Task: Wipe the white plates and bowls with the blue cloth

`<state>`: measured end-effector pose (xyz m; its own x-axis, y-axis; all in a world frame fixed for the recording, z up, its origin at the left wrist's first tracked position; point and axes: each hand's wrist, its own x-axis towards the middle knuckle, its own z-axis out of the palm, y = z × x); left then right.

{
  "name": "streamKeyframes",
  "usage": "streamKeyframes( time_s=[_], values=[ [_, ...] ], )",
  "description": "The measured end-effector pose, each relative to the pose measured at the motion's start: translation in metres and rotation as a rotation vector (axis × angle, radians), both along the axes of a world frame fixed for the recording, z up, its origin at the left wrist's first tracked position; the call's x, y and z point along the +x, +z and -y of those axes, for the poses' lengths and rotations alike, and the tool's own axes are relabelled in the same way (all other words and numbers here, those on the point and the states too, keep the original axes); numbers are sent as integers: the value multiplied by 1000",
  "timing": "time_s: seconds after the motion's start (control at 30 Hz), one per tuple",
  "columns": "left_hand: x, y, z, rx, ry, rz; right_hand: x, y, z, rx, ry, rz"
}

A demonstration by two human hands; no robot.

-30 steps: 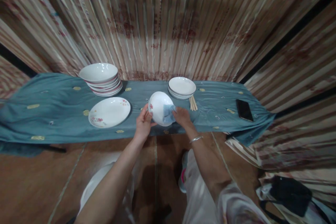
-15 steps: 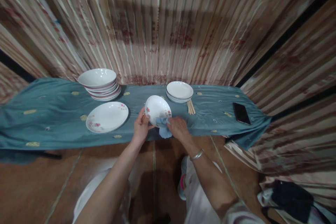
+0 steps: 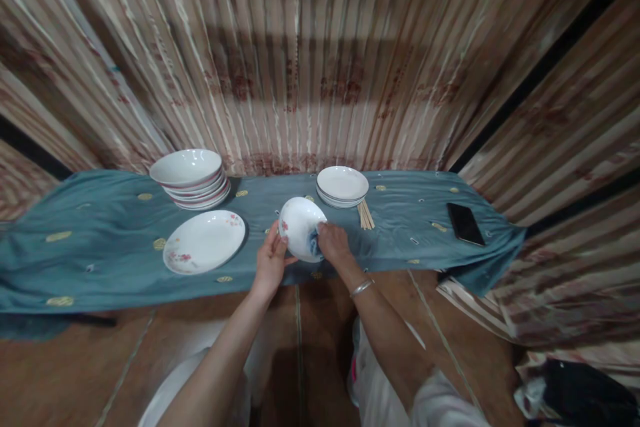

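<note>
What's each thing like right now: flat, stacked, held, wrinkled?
Small round white flowered dish: held tilted in the left hand
Blue cloth: bunched in the right hand, against the dish's inside
Large white flowered plate: flat, face up
White red-banded dishes: stacked
Round white dark-rimmed plates: stacked
Thin pale wooden sticks: lying bunched
Black rectangular phone: flat, dark
Blue-green patterned tablecloth: draped, wrinkled

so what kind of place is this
Probably a curtained-off indoor corner used for tableware: a patterned curtain hangs behind a cloth-covered table, which holds stacked dishes.
</note>
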<state>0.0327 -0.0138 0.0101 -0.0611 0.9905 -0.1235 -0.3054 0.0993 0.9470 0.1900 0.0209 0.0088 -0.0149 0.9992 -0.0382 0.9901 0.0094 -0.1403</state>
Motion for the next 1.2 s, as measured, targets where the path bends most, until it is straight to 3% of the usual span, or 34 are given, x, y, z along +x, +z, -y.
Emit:
streamKeyframes(
  time_s=[0.3, 0.57, 0.73, 0.9, 1.2],
  values=[
    [-3, -1, 0, -25, -10, 28, -29, -6, -24, 206, -20, -333],
    [-8, -6, 0, -61, 21, 77, -61, -5, -23, 226, 101, -804],
    [-14, 1, 4, -76, 34, 92, -62, -9, 1, 208, 298, -980],
    [-15, 7, 7, -119, 16, 146, -54, -11, 30, 241, 421, -943],
    [-15, 17, 10, -162, -2, 185, -31, -23, 55, 266, 543, -542]
  ],
)
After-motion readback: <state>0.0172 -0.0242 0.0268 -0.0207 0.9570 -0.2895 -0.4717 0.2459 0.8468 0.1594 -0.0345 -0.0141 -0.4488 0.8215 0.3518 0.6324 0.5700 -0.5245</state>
